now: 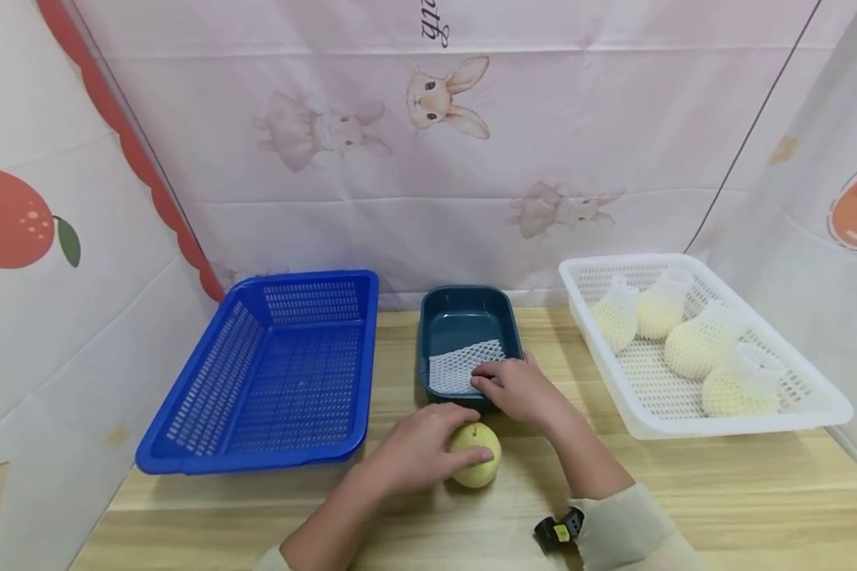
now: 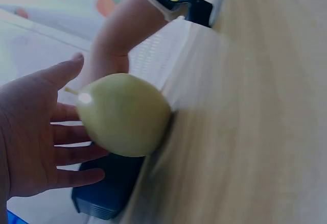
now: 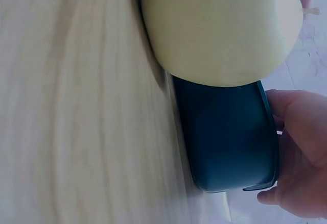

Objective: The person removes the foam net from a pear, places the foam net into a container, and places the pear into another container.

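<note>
A bare pale-yellow pear [image 1: 477,468] with a short stem sits on the table in front of the dark teal tray [image 1: 469,300]. My left hand [image 1: 421,448] is beside it, thumb and fingers spread loosely around its left and far sides; the left wrist view shows the fingers [image 2: 76,155] extended behind the pear [image 2: 125,116]. A white foam net [image 1: 460,365] lies flattened in the tray. At the tray's near right corner, my right hand [image 1: 524,388] reaches over the rim, fingertips at the net's edge. The right wrist view shows the hand [image 3: 304,152] above the tray [image 3: 230,137].
To the left stands a blue perforated basket [image 1: 307,381] with nothing in it. On the right, a white basket [image 1: 657,424] holds several pears [image 1: 693,349] in foam nets. A printed cloth [image 1: 400,238] hangs behind the wooden table [image 1: 428,523], with more cloth at both sides.
</note>
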`<state>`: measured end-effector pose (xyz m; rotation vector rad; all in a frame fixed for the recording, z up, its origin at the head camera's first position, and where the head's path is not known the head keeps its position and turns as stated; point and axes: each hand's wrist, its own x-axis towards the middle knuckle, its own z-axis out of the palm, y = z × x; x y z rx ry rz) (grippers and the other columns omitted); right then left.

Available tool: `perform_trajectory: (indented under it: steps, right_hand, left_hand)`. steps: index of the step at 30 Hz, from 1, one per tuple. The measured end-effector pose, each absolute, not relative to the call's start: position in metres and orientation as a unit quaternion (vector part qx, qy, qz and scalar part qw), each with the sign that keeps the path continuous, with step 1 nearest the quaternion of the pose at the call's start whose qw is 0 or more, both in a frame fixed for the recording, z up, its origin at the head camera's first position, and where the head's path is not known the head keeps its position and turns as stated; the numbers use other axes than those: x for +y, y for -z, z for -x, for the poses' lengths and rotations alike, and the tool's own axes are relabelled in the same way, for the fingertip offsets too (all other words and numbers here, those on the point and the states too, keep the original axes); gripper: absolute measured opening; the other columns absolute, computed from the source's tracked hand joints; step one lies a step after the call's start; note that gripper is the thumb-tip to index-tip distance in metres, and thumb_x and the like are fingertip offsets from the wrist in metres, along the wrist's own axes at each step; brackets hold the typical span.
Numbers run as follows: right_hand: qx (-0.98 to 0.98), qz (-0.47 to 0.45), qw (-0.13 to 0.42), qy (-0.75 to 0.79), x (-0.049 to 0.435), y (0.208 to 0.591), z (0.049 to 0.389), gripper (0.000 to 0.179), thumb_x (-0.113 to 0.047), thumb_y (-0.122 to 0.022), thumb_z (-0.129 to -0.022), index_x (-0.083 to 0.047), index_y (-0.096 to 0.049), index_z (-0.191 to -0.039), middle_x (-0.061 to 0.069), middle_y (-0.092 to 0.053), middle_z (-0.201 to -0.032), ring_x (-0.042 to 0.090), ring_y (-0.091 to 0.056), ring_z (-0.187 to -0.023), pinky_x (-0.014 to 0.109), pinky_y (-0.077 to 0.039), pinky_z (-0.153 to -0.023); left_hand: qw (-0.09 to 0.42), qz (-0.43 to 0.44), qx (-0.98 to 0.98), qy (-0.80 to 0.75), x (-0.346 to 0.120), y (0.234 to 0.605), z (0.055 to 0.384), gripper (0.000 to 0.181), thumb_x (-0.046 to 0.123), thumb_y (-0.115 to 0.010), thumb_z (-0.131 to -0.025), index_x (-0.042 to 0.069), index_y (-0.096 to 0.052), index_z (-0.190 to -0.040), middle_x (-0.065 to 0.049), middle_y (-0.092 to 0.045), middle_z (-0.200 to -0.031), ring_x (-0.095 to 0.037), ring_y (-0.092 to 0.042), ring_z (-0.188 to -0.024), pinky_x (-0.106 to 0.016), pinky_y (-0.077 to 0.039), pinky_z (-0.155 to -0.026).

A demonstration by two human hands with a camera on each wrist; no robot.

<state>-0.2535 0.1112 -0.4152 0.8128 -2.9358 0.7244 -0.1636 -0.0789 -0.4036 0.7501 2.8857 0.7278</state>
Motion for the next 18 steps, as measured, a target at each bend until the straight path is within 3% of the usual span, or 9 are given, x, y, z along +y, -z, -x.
perform_trajectory:
  steps: [7,14,18]
  right_hand:
    - [-0.928,-0.280,0.023,-0.244,0.114,0.411,0.251,0.026,-0.030,-0.061,-0.097,-0.013,-0.074,-0.112,0.001,-0.074,-0.107,0.024,-0.066,-0.109,0.066,-0.018,-0.113]
    - [-0.912,-0.315,0.028,-0.262,0.115,0.398,0.243,0.028,-0.028,-0.059,-0.098,-0.008,-0.072,-0.114,0.002,-0.073,-0.112,0.022,-0.066,-0.111,0.059,-0.019,-0.118]
    - [-0.905,-0.321,0.025,-0.278,0.115,0.388,0.234,0.027,-0.030,-0.060,-0.098,-0.012,-0.073,-0.113,-0.002,-0.073,-0.110,0.020,-0.065,-0.109,0.048,-0.041,-0.108]
  left_hand:
    - [0.074,-0.242,0.926,-0.279,-0.076,0.422,0.162,0.076,0.060,-0.076,-0.077,0.024,-0.053,-0.140,0.005,-0.058,-0.135,-0.012,-0.055,-0.120,-0.039,-0.049,-0.098]
    - [0.099,-0.219,0.919,-0.312,-0.075,0.426,0.165,0.077,0.059,-0.076,-0.077,0.025,-0.051,-0.140,0.008,-0.058,-0.132,-0.009,-0.055,-0.113,-0.039,-0.048,-0.097]
    - [0.089,-0.212,0.921,-0.315,-0.073,0.424,0.167,0.075,0.059,-0.076,-0.077,0.024,-0.052,-0.139,0.009,-0.059,-0.128,-0.007,-0.055,-0.105,-0.034,-0.049,-0.090]
